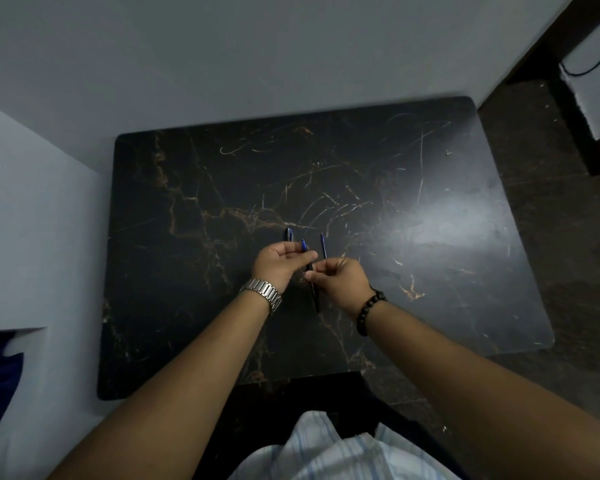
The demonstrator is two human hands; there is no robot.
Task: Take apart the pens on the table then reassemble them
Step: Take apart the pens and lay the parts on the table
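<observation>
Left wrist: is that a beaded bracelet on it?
No, the left wrist wears a metal watch; the beaded bracelet is on the right wrist.

Pen barrel (313,289) partly hidden between both hands, small parts too dim to identify

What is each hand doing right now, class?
Left hand: closed on a small blue pen part.
Right hand: closed on the dark pen barrel.

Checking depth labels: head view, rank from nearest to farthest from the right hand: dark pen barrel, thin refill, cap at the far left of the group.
From the right hand:
1. Dark pen barrel: at its fingers, left of the hand, running toward the person.
2. Thin refill: on the table just beyond the hand.
3. Cap: farthest, beyond the left hand.
</observation>
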